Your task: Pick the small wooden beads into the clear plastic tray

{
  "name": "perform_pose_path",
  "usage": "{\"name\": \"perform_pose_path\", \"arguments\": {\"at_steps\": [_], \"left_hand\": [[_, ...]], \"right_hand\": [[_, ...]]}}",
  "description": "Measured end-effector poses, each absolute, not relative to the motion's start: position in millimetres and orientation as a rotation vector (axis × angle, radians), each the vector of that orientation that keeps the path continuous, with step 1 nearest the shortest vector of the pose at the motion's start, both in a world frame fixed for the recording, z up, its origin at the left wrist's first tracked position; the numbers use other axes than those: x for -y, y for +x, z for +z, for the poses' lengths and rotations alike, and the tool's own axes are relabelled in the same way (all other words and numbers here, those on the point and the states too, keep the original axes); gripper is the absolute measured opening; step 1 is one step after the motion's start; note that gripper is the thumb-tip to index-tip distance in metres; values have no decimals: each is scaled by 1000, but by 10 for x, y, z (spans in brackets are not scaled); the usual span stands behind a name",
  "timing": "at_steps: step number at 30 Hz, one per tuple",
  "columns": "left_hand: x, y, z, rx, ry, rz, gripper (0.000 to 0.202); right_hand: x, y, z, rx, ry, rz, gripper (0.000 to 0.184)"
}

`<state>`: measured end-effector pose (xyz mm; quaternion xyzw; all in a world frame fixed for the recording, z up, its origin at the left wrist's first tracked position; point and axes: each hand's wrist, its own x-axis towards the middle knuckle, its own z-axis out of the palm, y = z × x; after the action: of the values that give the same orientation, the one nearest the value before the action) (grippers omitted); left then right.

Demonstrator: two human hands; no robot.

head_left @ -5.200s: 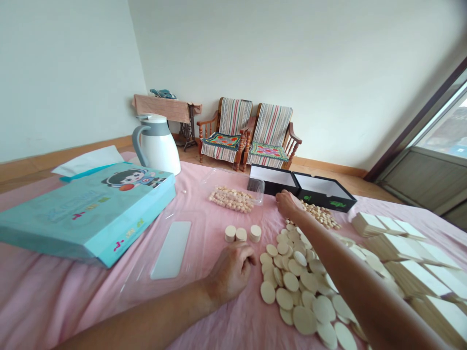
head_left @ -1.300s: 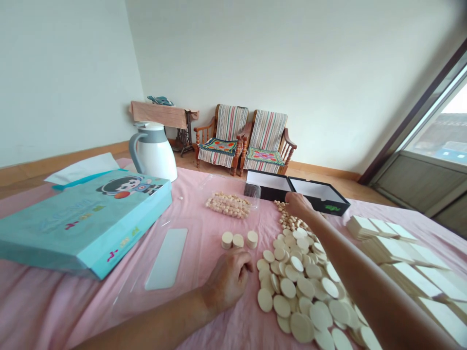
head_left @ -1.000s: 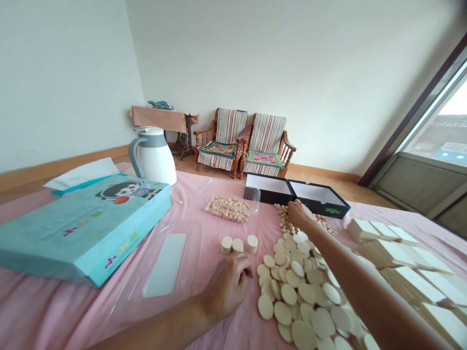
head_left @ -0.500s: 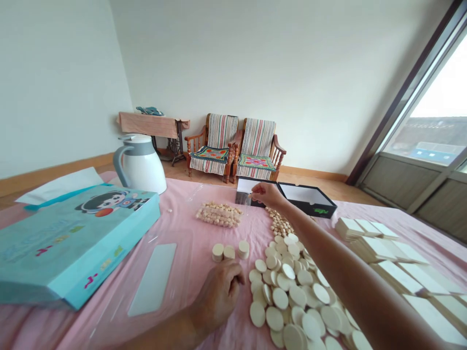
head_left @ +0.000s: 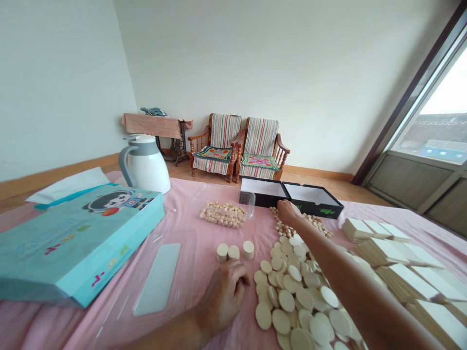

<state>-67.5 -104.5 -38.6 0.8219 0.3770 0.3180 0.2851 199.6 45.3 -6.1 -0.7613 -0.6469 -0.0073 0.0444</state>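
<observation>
My right hand [head_left: 289,213] reaches far across the pink cloth [head_left: 189,228] and rests, fingers curled down, on a heap of small round wooden beads [head_left: 292,227]. What its fingers hold is hidden. My left hand [head_left: 225,291] lies near me, fingers curled in a loose fist, just left of a spread of flat pale wooden discs [head_left: 295,291]. Three short wooden cylinders [head_left: 235,251] stand in a row just beyond the left hand. A clear plastic tray [head_left: 225,213] with more beads sits further back.
An open black box with two halves [head_left: 292,197] lies beyond the beads. Stacks of pale wooden blocks [head_left: 394,257] fill the right side. A blue picture box [head_left: 73,233], a white jug [head_left: 145,163] and a flat clear lid [head_left: 158,277] occupy the left.
Half a second ago my right hand was raised over the clear tray by the black box; it has come back down onto the bead heap. My left hand has stayed put.
</observation>
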Motion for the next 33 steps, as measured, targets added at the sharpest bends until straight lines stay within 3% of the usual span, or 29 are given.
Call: {"name": "perform_pose_path", "arguments": {"at_steps": [15, 24, 29, 33], "left_hand": [[1048, -673, -408, -997, 2191, 865, 32], [1053, -688, -413, -995, 2185, 857, 29], [1038, -684, -427, -983, 2188, 851, 29], [1039, -680, -431, -986, 2195, 848, 29]], "right_hand": [[-360, 1866, 118, 1924, -2259, -59, 20], [-474, 1211, 493, 1915, -1421, 311, 21], [-485, 1450, 394, 1978, -1870, 5, 23], [-473, 1742, 164, 2070, -2125, 6, 16]]}}
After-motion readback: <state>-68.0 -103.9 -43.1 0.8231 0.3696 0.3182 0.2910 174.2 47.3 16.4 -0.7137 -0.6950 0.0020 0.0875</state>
